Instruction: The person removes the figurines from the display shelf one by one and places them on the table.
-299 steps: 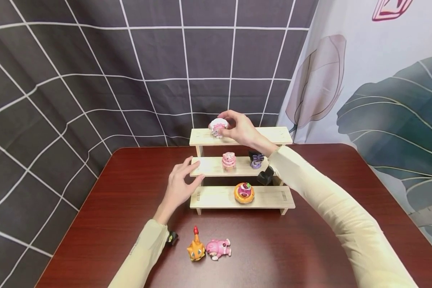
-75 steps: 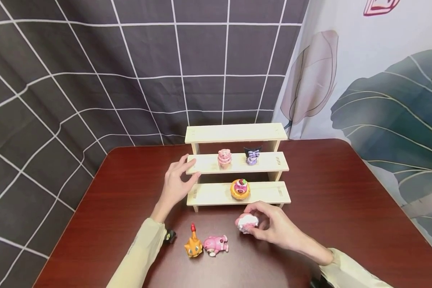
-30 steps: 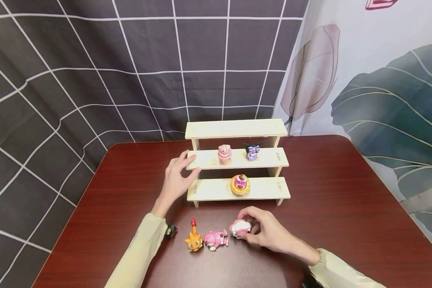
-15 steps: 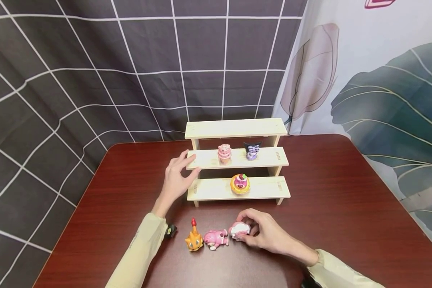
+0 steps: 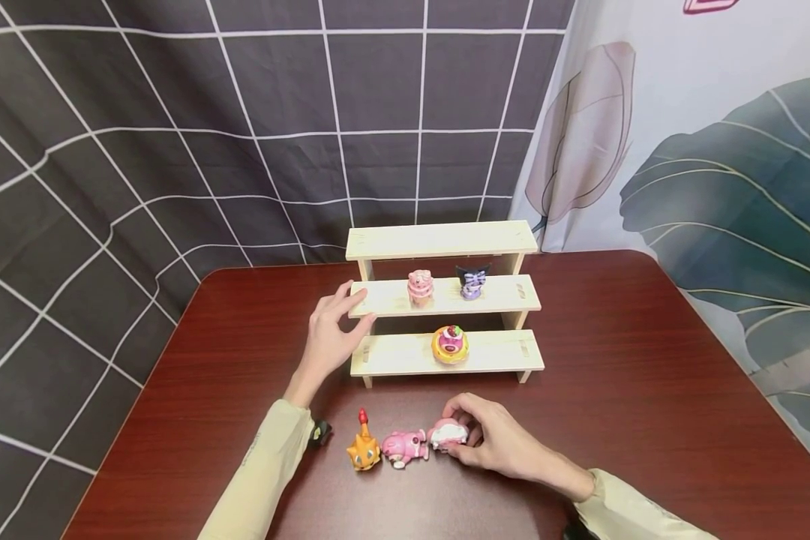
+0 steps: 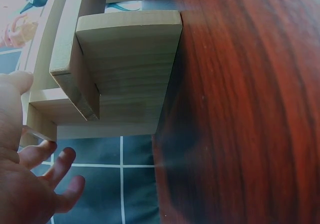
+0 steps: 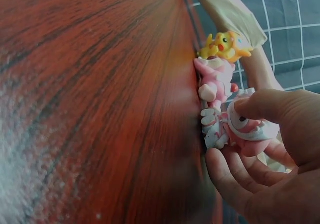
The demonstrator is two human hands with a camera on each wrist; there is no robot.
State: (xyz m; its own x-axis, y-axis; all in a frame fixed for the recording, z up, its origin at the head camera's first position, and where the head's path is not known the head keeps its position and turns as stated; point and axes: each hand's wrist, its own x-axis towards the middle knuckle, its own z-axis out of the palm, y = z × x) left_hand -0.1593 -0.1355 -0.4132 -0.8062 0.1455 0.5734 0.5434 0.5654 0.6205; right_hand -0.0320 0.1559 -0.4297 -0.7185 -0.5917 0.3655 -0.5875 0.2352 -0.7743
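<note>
My right hand pinches a pink-and-white toy figurine between thumb and fingers, low over the table. In the right wrist view that figurine lies on its side, close by the feet of a pink bear figurine. Left of the bear is an orange cat-like figurine with a red-tipped tail. My left hand holds the left end of the middle tier of a three-tier wooden display shelf; in the left wrist view thumb and fingers span the board's end.
On the middle tier stand a pink figurine and a purple one with black ears. A round orange-and-purple figurine sits on the lowest tier. Behind the brown table hangs a dark grid-patterned curtain.
My right hand has taken the pink-and-white figurine off the top tier and down to the table, then slightly left, beside the pink bear. The left hand stays on the shelf.
</note>
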